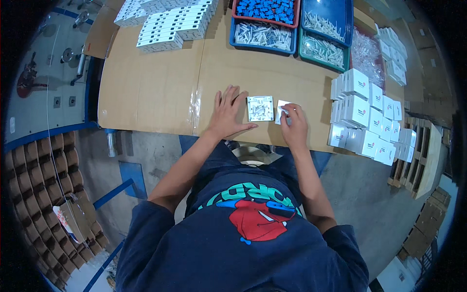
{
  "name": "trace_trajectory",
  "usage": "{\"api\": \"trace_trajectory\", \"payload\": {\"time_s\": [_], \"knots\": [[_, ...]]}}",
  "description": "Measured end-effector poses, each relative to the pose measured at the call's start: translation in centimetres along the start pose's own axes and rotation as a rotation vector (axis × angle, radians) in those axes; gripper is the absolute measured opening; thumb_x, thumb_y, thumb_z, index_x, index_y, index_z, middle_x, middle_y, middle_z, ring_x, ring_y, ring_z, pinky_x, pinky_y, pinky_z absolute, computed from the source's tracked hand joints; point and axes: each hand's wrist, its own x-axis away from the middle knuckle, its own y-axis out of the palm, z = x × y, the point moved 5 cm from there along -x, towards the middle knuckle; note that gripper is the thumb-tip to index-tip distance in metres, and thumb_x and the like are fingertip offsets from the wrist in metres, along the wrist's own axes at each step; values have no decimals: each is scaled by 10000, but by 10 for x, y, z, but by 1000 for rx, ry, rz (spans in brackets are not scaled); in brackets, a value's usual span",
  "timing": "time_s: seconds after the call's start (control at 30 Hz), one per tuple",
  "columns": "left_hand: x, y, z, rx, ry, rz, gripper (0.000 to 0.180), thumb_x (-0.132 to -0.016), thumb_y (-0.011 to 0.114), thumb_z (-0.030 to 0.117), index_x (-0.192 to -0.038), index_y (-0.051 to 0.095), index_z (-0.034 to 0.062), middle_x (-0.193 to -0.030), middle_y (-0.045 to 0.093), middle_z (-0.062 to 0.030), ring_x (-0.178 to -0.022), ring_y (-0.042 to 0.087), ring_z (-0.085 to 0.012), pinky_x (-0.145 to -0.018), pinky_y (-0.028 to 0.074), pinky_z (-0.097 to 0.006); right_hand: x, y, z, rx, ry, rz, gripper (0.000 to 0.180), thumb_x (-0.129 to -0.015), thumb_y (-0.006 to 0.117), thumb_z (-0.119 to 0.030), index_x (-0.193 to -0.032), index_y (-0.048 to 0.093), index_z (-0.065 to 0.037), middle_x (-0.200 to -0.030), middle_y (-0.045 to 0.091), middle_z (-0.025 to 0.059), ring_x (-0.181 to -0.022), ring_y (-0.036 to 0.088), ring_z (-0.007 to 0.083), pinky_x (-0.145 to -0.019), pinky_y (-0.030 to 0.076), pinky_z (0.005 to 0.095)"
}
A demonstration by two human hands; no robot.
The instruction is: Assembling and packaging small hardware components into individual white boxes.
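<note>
Currently I list: left hand (226,117), fingers splayed, released, on cardboard (151,87). Right hand (295,127): fingers touching white card (282,103), grasp I cannot tell

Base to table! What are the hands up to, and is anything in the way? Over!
Left hand resting spread on cardboard. Right hand touching white piece. Square white unit between them. Stacked white boxes off right, not in the way.
</note>
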Motion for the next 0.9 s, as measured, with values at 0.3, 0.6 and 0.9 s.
{"api": "trace_trajectory", "payload": {"time_s": [0.3,0.6,0.9], "knots": [[-13,12,0,-44,-94,-85,999,-730,712,759,-1456,486,111,-1538,317,-238,-1523,169,-405,-1195,100,-671,3,-18,17,91,-31,93,171,-867,665,-36,-1029,706,-77,-1073,671,70,-1015,645,277,-902,474,393],[-17,11,8,-125,-96,-70,1075,-745,652,796,-1538,402,115,-1623,247,-219,-1563,106,-384,-1202,20,-700,-35,-17,4,75,-36,169,156,-867,660,-17,-1013,698,-56,-1076,673,80,-1004,645,281,-907,474,389],[-14,10,9,-177,-136,-142,1033,-794,548,817,-1558,382,143,-1661,218,-195,-1572,88,-362,-1206,29,-688,-215,-3,-19,-120,-173,218,259,-878,652,3,-1135,651,-27,-1159,640,145,-1053,653,363,-902,526,412]]}}
